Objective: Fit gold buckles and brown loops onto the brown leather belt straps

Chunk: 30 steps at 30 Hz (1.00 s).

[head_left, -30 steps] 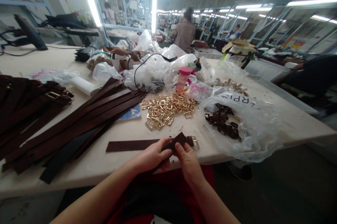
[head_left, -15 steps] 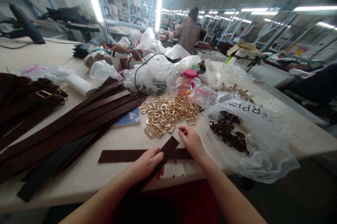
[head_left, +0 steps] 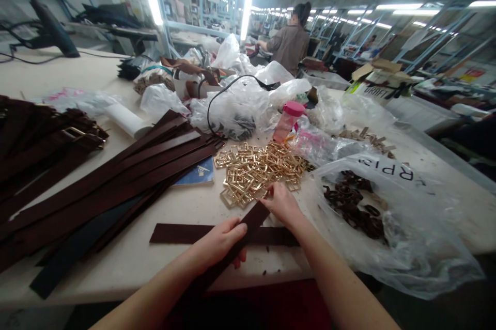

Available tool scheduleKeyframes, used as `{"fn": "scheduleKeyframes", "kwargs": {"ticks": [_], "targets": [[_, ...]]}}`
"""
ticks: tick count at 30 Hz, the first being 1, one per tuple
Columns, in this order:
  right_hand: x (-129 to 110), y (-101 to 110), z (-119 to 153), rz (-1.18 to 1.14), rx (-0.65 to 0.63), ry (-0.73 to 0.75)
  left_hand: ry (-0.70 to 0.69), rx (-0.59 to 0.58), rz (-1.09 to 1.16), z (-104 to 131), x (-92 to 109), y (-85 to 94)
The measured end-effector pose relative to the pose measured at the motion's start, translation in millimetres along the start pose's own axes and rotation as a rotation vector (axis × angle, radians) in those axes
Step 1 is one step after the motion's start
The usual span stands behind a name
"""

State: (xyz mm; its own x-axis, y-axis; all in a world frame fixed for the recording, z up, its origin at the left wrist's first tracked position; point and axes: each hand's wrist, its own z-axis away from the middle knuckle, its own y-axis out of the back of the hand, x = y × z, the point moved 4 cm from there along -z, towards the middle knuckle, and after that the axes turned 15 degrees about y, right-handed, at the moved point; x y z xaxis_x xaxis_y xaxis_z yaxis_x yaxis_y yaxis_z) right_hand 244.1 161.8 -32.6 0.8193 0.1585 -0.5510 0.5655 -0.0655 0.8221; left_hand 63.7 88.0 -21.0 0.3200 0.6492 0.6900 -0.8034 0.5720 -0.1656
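My left hand [head_left: 228, 239] is wrapped round a dark brown leather strap [head_left: 253, 219], thumb on top. The strap slants up to the right, and its lower part runs down towards my lap. At its upper end the fingers of my right hand [head_left: 282, 203] are pinched together; whatever they hold is too small to make out. Under both hands a second brown strap [head_left: 178, 233] lies flat across the table. Just beyond my right fingers spreads a heap of gold metal buckles [head_left: 256, 167].
Brown straps [head_left: 116, 177] are piled to the left. On the right a clear plastic bag [head_left: 422, 232] holds dark strap loops [head_left: 349, 195]. Behind the buckles stand a pink-lidded jar [head_left: 287, 121] and crumpled plastic bags [head_left: 236, 108]. Farther back is a person [head_left: 289, 46].
My right hand has come in to the upper end of the held strap, where a gap was before. The left hand keeps its grip. The whole view has shifted slightly.
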Motion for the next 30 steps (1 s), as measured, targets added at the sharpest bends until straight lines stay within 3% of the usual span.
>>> {"fn": "scheduleKeyframes", "kwargs": {"ticks": [9, 16, 19, 21, 26, 30], "targets": [[16, -13, 0, -0.375, 0.133, -0.099, -0.025, 0.077, -0.034, 13, 3, -1.6], [39, 20, 19, -0.648, 0.307, -0.210, -0.065, 0.165, -0.157, 20, 5, -1.8], [23, 35, 35, -0.749, 0.313, -0.203, -0.093, 0.194, -0.189, 22, 10, -4.2], [4, 39, 46, -0.874, 0.253, -0.203, -0.112, 0.202, -0.174, 24, 13, -5.7], [-39, 29, 73, -1.316, 0.014, -0.309, -0.148, 0.078, -0.155, 30, 13, -15.5], [-49, 22, 85, -1.332, 0.000, -0.338, -0.152, 0.045, -0.203, 32, 6, -21.0]]}}
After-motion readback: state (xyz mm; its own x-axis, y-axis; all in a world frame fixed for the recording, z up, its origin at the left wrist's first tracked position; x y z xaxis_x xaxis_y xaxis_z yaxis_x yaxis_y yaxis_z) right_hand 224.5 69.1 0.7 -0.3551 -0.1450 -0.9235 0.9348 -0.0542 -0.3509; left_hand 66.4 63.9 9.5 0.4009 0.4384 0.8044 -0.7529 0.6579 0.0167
